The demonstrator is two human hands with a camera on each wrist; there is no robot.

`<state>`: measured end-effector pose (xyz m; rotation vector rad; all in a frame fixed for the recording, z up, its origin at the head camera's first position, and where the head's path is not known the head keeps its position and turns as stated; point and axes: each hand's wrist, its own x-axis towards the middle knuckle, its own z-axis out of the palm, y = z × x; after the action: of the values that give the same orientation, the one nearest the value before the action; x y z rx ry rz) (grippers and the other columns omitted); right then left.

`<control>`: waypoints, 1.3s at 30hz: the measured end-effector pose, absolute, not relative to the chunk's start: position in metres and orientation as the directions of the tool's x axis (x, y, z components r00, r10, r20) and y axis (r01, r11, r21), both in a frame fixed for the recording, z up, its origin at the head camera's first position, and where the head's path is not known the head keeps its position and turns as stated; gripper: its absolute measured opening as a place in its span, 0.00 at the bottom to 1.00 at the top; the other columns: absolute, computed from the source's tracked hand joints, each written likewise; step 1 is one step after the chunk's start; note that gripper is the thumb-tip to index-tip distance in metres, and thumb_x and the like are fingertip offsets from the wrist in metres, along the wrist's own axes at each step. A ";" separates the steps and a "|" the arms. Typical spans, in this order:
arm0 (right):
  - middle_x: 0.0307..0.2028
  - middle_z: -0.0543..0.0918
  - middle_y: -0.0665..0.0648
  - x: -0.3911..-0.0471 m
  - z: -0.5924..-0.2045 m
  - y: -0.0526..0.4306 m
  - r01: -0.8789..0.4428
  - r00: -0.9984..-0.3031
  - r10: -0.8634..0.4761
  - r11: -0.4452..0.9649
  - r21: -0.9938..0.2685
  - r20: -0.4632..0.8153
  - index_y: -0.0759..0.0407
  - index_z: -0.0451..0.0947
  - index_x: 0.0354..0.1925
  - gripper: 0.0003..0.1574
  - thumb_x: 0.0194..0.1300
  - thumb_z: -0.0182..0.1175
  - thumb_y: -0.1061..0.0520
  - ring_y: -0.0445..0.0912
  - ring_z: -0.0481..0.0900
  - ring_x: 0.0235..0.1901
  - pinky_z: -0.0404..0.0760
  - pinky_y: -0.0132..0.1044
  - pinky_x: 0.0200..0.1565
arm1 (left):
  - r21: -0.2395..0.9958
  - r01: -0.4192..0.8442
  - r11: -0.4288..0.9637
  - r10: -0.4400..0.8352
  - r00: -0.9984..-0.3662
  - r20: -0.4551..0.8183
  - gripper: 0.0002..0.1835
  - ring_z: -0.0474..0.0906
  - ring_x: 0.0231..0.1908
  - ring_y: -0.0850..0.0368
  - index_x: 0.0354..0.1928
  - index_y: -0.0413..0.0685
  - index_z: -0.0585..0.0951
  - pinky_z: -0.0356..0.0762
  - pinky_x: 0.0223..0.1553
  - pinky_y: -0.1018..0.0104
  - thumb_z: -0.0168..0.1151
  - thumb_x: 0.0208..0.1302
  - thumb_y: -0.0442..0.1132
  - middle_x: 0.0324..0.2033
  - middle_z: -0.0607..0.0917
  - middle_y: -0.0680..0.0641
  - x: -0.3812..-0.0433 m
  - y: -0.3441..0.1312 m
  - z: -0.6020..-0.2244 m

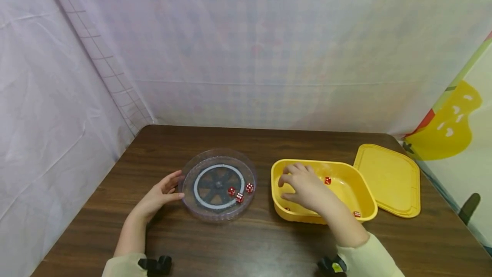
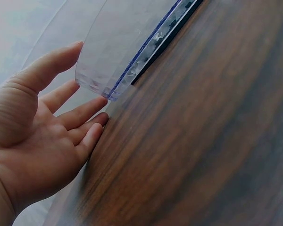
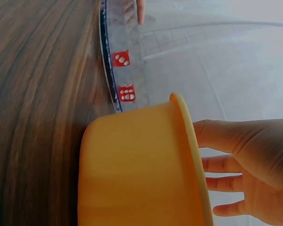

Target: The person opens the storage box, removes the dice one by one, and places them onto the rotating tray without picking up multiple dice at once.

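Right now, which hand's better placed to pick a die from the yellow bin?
Right hand, probably: it's over the yellow bin, near red dice; left hand is at the clear dish.

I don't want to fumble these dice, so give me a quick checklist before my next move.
1. Left hand at the side of the clear round tray: ok.
2. Yellow tub uncovered: ok, the yellow lid lies beside it.
3. Right hand over the tub: ok.
4. Die pinched in the right hand: not ok, none shows between thumb and fingers.
5. Red dice available in the tub: ok, at least three show.
6. Full count in the tub: cannot tell, the right hand and arm hide part of it.
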<state>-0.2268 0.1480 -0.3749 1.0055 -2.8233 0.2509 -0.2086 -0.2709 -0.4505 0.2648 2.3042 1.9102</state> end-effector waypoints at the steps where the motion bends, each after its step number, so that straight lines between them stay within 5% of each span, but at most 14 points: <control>1: 0.41 0.77 0.54 -0.227 -0.375 0.149 -0.637 -0.768 -0.616 0.763 -0.108 0.179 0.49 0.82 0.33 0.11 0.52 0.73 0.50 0.55 0.71 0.46 0.68 0.54 0.48 | 0.983 0.048 0.179 0.222 -0.975 0.008 0.41 0.48 0.69 0.37 0.71 0.34 0.54 0.42 0.68 0.43 0.65 0.59 0.30 0.68 0.58 0.29 -0.209 -0.271 -0.451; 39: 0.37 0.78 0.52 -0.233 -0.401 0.164 -0.751 -0.660 -0.740 0.652 -0.105 0.128 0.46 0.81 0.27 0.10 0.48 0.74 0.56 0.52 0.73 0.40 0.70 0.51 0.41 | 0.979 0.065 0.191 0.230 -0.973 0.019 0.41 0.49 0.69 0.36 0.71 0.32 0.54 0.43 0.67 0.42 0.64 0.59 0.29 0.67 0.59 0.28 -0.208 -0.270 -0.449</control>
<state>-0.2326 0.1635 -0.4009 1.2606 -2.7879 0.2282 -0.2078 -0.2696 -0.4492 0.2892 2.3192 1.8966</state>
